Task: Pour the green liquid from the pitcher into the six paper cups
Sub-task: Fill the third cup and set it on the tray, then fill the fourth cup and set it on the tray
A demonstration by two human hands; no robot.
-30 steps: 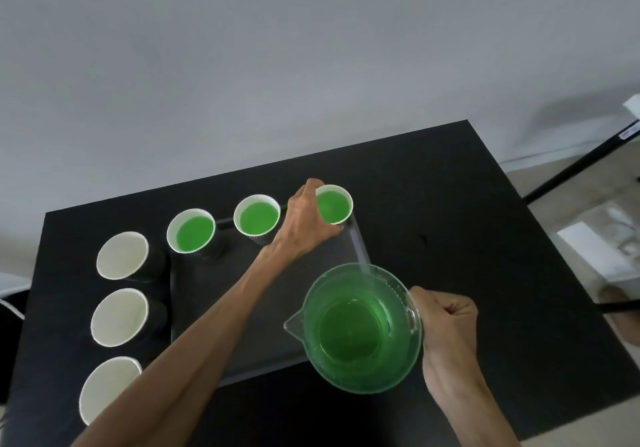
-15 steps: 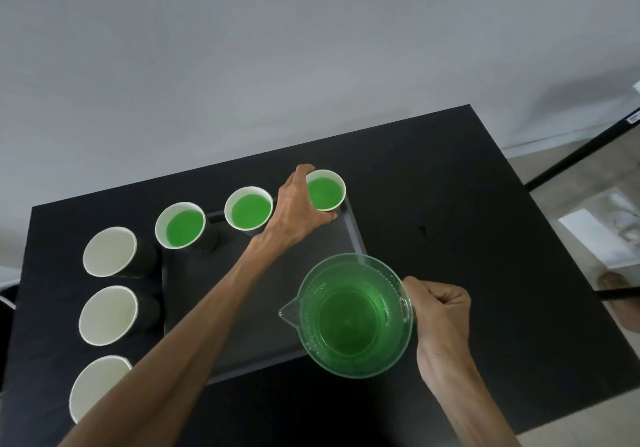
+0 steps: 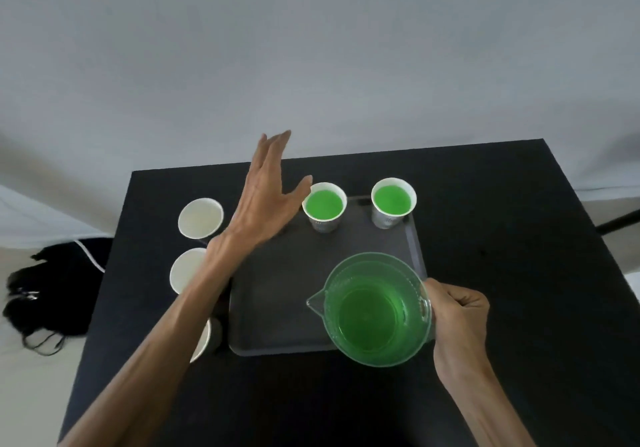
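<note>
Black tabletop [image 3: 519, 325] fills most of your view, set against a plain grey wall. On it lies a dark grey tray [image 3: 277, 308], the next largest thing.

Your left hand [image 3: 263, 201] hovers above the tray's far left corner, fingers straight and spread, gripping nothing. It hides whatever stands beneath it, so a third filled cup there cannot be confirmed.

Your right hand [image 3: 457, 322] is curled tightly round the handle of the clear plastic pitcher [image 3: 375, 310], which sits level over the tray's near right corner, spout pointing left. Whether it rests on the tray or is held just above it, you cannot tell. The green liquid [image 3: 367, 318] fills well under half of it, as far as the view shows.

Two filled paper cups stand along the tray's far edge: the middle cup [image 3: 324, 204] just beside your left thumb, and the right cup [image 3: 393, 201] in the far right corner. Both are green nearly to the brim.

Off the tray, to its left, three empty cups stand in a column: the far empty cup [image 3: 200, 217], the middle empty cup [image 3: 183, 270] and the near empty cup [image 3: 204, 339], the last two partly behind your left forearm.

Judging from this, about half the task is done; the three empty cups remain to be filled.
</note>
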